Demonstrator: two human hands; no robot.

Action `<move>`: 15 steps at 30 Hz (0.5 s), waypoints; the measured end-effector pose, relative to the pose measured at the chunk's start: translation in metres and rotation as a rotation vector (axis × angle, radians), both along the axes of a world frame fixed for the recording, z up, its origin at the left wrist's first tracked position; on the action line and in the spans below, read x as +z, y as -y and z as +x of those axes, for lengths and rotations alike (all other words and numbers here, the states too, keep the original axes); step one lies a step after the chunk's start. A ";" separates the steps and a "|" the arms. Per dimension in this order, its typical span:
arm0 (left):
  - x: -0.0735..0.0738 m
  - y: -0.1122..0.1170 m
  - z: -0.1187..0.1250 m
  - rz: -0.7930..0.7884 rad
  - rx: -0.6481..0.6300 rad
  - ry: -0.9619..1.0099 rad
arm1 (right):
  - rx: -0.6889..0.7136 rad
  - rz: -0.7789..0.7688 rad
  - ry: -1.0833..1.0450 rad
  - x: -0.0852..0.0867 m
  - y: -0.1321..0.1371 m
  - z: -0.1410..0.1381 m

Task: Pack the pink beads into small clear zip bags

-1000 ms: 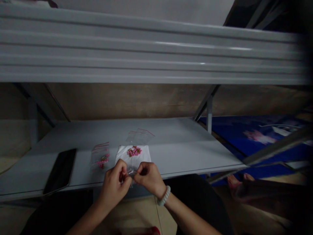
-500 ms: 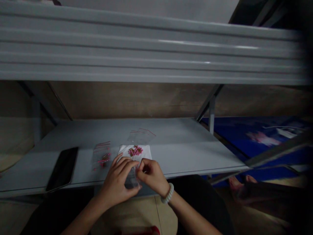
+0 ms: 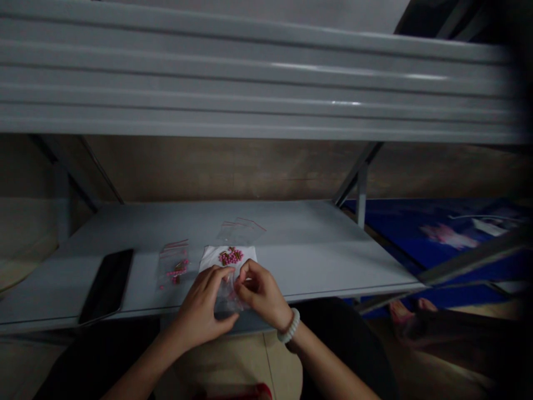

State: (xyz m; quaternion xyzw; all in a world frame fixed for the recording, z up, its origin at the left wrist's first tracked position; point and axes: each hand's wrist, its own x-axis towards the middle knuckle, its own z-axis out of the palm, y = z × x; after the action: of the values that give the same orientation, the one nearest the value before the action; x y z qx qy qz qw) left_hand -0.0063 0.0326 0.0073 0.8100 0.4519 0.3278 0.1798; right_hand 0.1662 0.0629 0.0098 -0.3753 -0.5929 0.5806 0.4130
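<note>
Both the left hand [image 3: 200, 303] and the right hand [image 3: 262, 294] are bare, as are the forearms. A bracelet of smooth, round, pale white beads [image 3: 288, 326] circles the right wrist, at four o'clock from that hand. Dark matte cloth [image 3: 345, 339] covers the lap, showing at seven and four o'clock.

A phone [image 3: 106, 286] lies at the left of a shelf [image 3: 300, 239], beneath an upper shelf [image 3: 250, 78]. To its right, a bag [image 3: 172, 265] is laid just beside a paper sheet [image 3: 212, 258], with beads [image 3: 231, 256] on top. More bags [image 3: 241, 230] are placed behind the sheet. A small bag [image 3: 227, 297] is held at the sheet's front edge, between the left hand [image 3: 200, 303] and right hand [image 3: 262, 294].
</note>
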 end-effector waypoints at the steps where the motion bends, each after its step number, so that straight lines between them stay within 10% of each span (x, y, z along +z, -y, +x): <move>1: -0.001 -0.002 -0.002 0.010 0.019 -0.044 | 0.008 0.014 0.008 0.001 -0.001 0.002; 15: -0.007 -0.009 -0.012 0.062 0.113 -0.133 | 0.045 0.059 -0.005 -0.001 -0.008 0.006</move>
State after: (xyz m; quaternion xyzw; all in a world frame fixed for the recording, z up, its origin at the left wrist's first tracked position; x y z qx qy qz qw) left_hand -0.0178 0.0420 0.0008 0.8082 0.4977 0.2965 0.1054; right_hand 0.1718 0.0705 0.0090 -0.3481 -0.6170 0.5728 0.4124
